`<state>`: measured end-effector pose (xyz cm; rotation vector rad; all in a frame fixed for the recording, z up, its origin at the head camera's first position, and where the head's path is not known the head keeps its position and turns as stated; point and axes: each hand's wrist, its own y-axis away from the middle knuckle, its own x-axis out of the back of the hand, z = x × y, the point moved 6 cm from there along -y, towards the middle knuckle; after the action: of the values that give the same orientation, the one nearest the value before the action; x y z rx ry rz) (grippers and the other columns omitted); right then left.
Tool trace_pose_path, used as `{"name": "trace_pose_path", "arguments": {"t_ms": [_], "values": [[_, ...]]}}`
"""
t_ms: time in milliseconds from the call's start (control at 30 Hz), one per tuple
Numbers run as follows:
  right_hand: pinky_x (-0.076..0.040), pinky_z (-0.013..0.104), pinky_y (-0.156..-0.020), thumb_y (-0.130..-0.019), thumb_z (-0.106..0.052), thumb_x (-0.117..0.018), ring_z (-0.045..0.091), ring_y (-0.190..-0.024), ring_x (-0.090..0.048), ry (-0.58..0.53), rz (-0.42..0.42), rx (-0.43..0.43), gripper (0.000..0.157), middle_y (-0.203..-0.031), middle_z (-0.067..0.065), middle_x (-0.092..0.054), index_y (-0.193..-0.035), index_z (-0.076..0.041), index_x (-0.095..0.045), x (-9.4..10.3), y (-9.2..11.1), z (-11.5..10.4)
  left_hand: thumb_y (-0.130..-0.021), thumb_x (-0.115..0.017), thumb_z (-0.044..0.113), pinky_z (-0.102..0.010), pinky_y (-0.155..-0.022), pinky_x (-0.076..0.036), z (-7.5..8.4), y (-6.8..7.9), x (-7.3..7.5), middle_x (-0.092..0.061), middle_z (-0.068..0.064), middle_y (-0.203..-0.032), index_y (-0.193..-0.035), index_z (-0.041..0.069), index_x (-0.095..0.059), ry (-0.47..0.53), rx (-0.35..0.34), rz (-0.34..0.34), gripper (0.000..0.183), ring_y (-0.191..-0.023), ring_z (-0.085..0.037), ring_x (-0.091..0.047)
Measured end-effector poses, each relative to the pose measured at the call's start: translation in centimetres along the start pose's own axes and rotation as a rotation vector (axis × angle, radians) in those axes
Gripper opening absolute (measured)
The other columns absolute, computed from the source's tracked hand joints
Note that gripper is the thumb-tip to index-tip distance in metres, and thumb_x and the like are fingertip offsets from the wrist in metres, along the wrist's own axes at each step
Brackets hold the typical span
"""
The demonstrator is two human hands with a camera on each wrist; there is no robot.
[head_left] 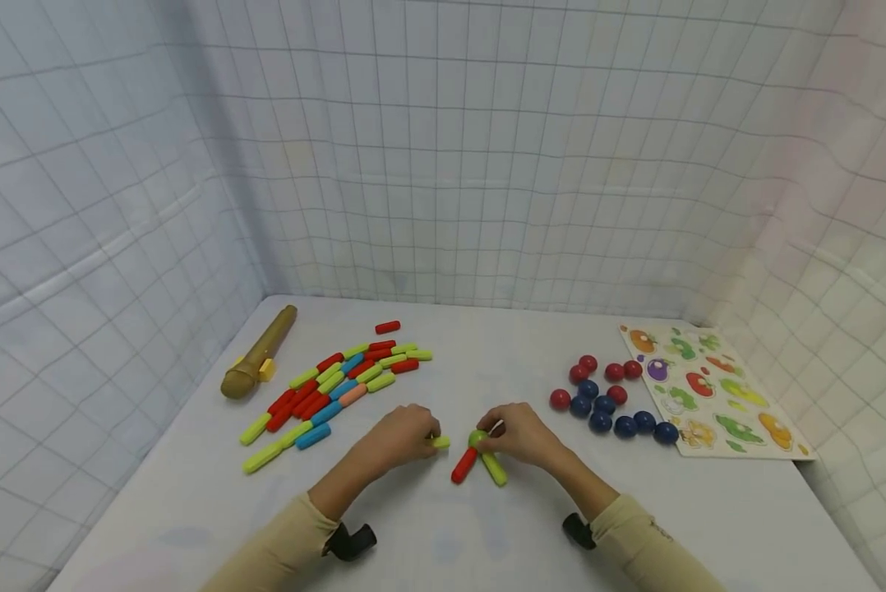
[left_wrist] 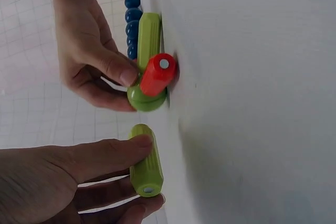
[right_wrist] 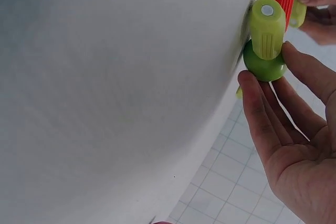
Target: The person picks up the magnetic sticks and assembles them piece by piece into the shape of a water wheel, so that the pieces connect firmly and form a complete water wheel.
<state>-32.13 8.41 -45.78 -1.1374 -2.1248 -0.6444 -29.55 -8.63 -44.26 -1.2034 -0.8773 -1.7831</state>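
Note:
My left hand point(head_left: 401, 432) pinches a short yellow-green magnetic rod point(left_wrist: 147, 167) between thumb and fingers; a pale round disc shows in its near end. Just across from it, my right hand point(head_left: 522, 432) holds a glossy green ball point(right_wrist: 264, 67) with thumb and fingertips. From the ball, a red rod point(head_left: 464, 465) and another yellow-green rod point(head_left: 495, 469) fan out toward me, low over the table. A small gap separates the left hand's rod from the ball in the left wrist view.
Left of the hands, red, yellow-green, blue and orange rods point(head_left: 353, 395) lie in rows, with a brown club-shaped object point(head_left: 260, 353) beyond. At right are several red balls point(head_left: 560, 400), dark blue balls point(head_left: 625, 427) and a vegetable picture board point(head_left: 717, 393). White gridded sheets point(head_left: 472, 156) enclose the table.

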Motion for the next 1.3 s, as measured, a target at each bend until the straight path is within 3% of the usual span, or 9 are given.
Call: {"name": "trace_pose_path", "arguments": {"t_ms": [300,500,633,733,833,933,1000,1133,1300], "values": [[-0.056,0.027,-0.072,-0.082,-0.019,-0.078,0.012,-0.084,-0.067,-0.023,-0.027,0.055,0.025,-0.096,0.002,-0.072,-0.104,-0.009,-0.073,0.0,-0.4,0.1,-0.083,-0.076,0.02,-0.019,-0.062,-0.045,1.9,-2.1,-1.0,-0.064,0.006,-0.074,-0.092,0.009,-0.076,-0.022,-0.025,0.006,0.014,-0.064,-0.007,-0.048],[-0.057,0.028,-0.075,-0.083,-0.019,-0.077,0.014,-0.087,-0.067,-0.002,-0.036,0.076,0.026,-0.101,0.003,-0.071,-0.107,-0.009,-0.073,-0.2,-0.5,0.2,-0.084,-0.076,0.02,-0.021,-0.065,-0.048,1.8,-2.4,-1.9,-0.064,0.006,-0.075,-0.092,0.009,-0.076,-0.02,-0.008,-0.003,0.014,-0.066,-0.007,-0.049],[-0.056,0.027,-0.074,-0.083,-0.022,-0.077,0.013,-0.087,-0.066,0.006,-0.038,0.083,0.026,-0.1,0.002,-0.07,-0.107,-0.011,-0.073,-0.2,-0.5,0.3,-0.083,-0.077,0.026,-0.025,-0.071,-0.052,1.1,-1.7,-1.8,-0.068,0.003,-0.085,-0.102,0.008,-0.075,-0.022,-0.005,0.015,0.026,-0.073,-0.009,-0.056],[-0.055,0.025,-0.073,-0.084,-0.023,-0.076,0.013,-0.086,-0.064,0.014,-0.042,0.098,0.025,-0.098,0.0,-0.07,-0.107,-0.013,-0.073,-0.2,-0.6,0.4,-0.082,-0.078,0.032,-0.032,-0.078,-0.054,-0.8,-0.3,-1.3,-0.069,0.0,-0.092,-0.111,0.01,-0.072,0.009,0.068,0.035,0.037,-0.082,-0.012,-0.06],[-0.054,0.023,-0.071,-0.084,-0.023,-0.076,0.011,-0.086,-0.063,0.015,-0.045,0.103,0.025,-0.098,-0.002,-0.069,-0.108,-0.015,-0.073,-0.2,-0.7,0.5,-0.084,-0.076,0.031,-0.035,-0.077,-0.055,-4.1,2.0,0.0,-0.069,-0.002,-0.091,-0.111,0.01,-0.07,0.046,0.2,0.098,0.035,-0.083,-0.015,-0.061],[-0.053,0.022,-0.07,-0.084,-0.024,-0.076,0.011,-0.086,-0.062,0.014,-0.045,0.105,0.025,-0.098,-0.002,-0.07,-0.108,-0.016,-0.073,-0.1,-0.6,0.6,-0.085,-0.075,0.021,-0.037,-0.067,-0.055,-7.7,4.7,1.5,-0.069,-0.005,-0.089,-0.106,0.008,-0.071,0.007,0.317,0.203,0.025,-0.078,-0.019,-0.062],[-0.053,0.023,-0.071,-0.084,-0.024,-0.076,0.012,-0.087,-0.063,0.012,-0.045,0.102,0.026,-0.098,-0.001,-0.07,-0.109,-0.016,-0.072,-0.1,-0.6,0.6,-0.084,-0.075,0.015,-0.039,-0.065,-0.055,-9.9,6.4,2.4,-0.067,-0.009,-0.089,-0.102,0.007,-0.07,-0.055,0.387,0.234,0.02,-0.078,-0.022,-0.061],[-0.055,0.026,-0.074,-0.083,-0.024,-0.078,0.013,-0.087,-0.063,-0.003,-0.041,0.071,0.034,-0.099,0.0,-0.069,-0.113,-0.014,-0.066,-0.1,-0.5,0.7,-0.08,-0.077,0.01,-0.044,-0.062,-0.054,-12.7,8.8,3.2,-0.058,-0.012,-0.086,-0.096,0.004,-0.066,-0.117,0.483,0.166,0.021,-0.077,-0.025,-0.055],[-0.053,0.024,-0.072,-0.082,-0.024,-0.078,0.012,-0.085,-0.061,-0.013,-0.039,0.053,0.028,-0.094,-0.002,-0.067,-0.105,-0.014,-0.066,-0.1,-0.6,0.9,-0.079,-0.079,0.015,-0.046,-0.064,-0.055,-13.2,9.1,3.6,-0.06,-0.01,-0.083,-0.089,0.002,-0.068,-0.143,0.483,0.101,0.02,-0.075,-0.024,-0.055]]}}
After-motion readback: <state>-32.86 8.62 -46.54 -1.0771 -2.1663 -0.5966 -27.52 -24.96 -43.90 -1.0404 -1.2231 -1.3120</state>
